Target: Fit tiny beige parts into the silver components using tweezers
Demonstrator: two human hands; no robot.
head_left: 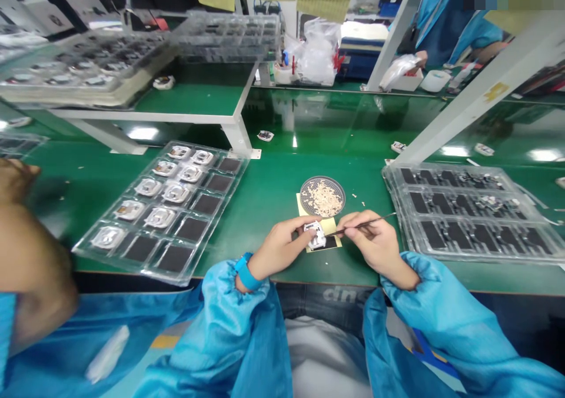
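My left hand (282,246) is closed on a small white square part (315,235), held just above a yellow sheet (329,231) near the bench's front edge. My right hand (373,242) pinches thin tweezers (362,226) whose tip points left at the part. Just behind the hands sits a round mesh dish (322,196) with a heap of tiny pale pieces. Both arms wear blue sleeves, and a blue band is on my left wrist.
A clear tray (164,208) at the left holds several white parts and empty dark pockets. A stack of clear trays (470,212) lies at the right. A raised white shelf (145,112) carries more trays. Another person's arm (30,268) intrudes at far left.
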